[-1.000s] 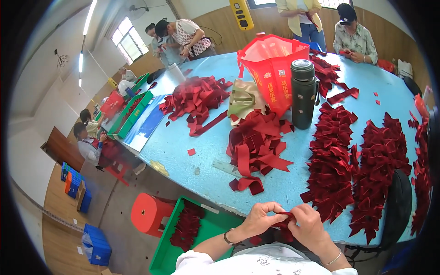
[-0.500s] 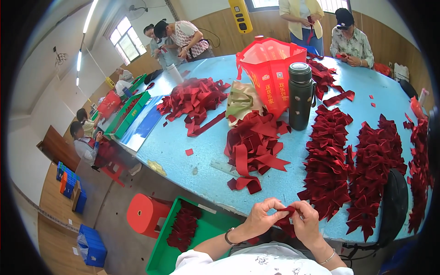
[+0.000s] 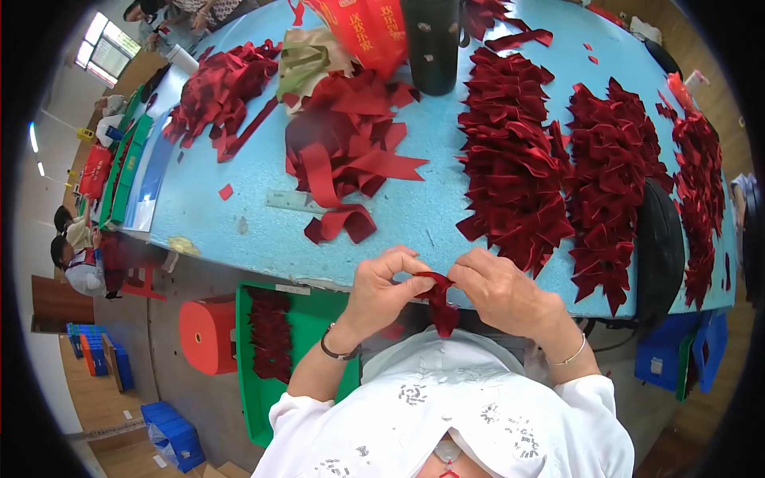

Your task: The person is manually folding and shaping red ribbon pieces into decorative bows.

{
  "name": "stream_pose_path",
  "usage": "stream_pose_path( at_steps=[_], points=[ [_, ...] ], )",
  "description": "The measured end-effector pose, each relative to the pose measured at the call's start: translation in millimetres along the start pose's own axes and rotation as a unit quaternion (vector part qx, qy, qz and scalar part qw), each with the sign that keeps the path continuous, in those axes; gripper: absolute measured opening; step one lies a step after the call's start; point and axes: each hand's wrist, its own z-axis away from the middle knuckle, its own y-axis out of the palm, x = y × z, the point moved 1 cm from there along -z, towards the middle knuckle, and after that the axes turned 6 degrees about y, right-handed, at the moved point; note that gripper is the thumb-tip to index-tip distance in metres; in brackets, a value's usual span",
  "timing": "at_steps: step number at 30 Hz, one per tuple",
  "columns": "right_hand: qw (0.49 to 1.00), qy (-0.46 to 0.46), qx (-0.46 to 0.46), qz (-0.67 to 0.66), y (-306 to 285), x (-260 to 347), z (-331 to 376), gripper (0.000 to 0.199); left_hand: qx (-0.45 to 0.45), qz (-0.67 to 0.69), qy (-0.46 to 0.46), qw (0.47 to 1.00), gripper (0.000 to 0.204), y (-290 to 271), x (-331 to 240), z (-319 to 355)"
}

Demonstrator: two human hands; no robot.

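Note:
Between my hands, just off the table's near edge, hangs a dark red ribbon piece [image 3: 440, 307]. My left hand [image 3: 386, 288] pinches its top between thumb and fingers. Close against it, my right hand [image 3: 498, 291] has its fingers closed on the same piece, the tips partly hidden. Beyond them lies a loose heap of red ribbon strips [image 3: 343, 131], with a clear ruler [image 3: 291, 200] beside it. Right of that, dark red ribbon bows [image 3: 510, 167] are stacked in a thick row, and a second row of bows [image 3: 610, 183] lies farther right.
A dark bottle [image 3: 431, 48] and a red bag [image 3: 362, 28] stand behind the ribbon heap. A black bag [image 3: 661, 251] sits at the right edge. Below the table on the left are a green crate [image 3: 255, 398] holding bows and a red stool [image 3: 207, 336]. Other people work at far left.
My view has tipped downward, so the table's things sit higher in the picture. Both hands still hold the ribbon piece, which now hangs in fuller sight between them.

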Motion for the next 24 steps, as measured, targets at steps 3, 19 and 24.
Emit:
stream_pose_path(
  at_steps=[3, 19, 24],
  points=[
    [0.992, 0.005, 0.054, -0.115, -2.9, -2.9, 3.5, 0.015, 0.057, 0.009, 0.052, 0.997, 0.007, 1.6, 7.2, 0.7],
    [0.948, 0.075, -0.150, -0.270, 23.0, -7.9, 3.2, 0.009, -0.015, 0.219, -0.116, 0.969, 0.006, 5.8, 9.3, 4.1],
    [0.929, 0.174, -0.134, -0.296, 28.3, -11.1, 5.9, 0.011, -0.021, 0.224, -0.151, 0.963, 0.013, 7.6, 0.3, -4.1]
  ],
)
